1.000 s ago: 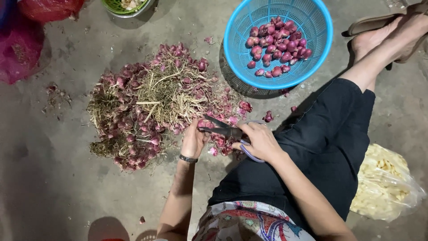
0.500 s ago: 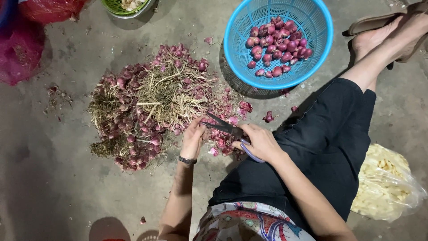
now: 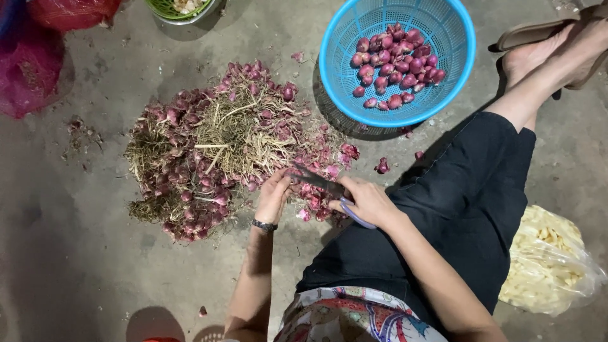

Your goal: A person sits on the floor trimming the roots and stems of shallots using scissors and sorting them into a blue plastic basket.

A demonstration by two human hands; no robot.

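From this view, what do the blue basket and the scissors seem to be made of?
The blue basket looks like moulded plastic: one even bright colour, with a fine grid of holes in its wall. The scissors in the right hand seem to have dark metal blades and a smooth pale purple handle loop, probably plastic. The blades are partly hidden among the shallots, so their finish is unclear.

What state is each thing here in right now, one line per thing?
Shallot pile: heaped on the floor, stems and roots still on.
Blue basket: upright, partly filled with trimmed shallots.
Scissors: in the right hand, blades at the pile's edge.
Left hand: reaching into the pile.
Clear bag: lying on the floor, holding pale pieces.
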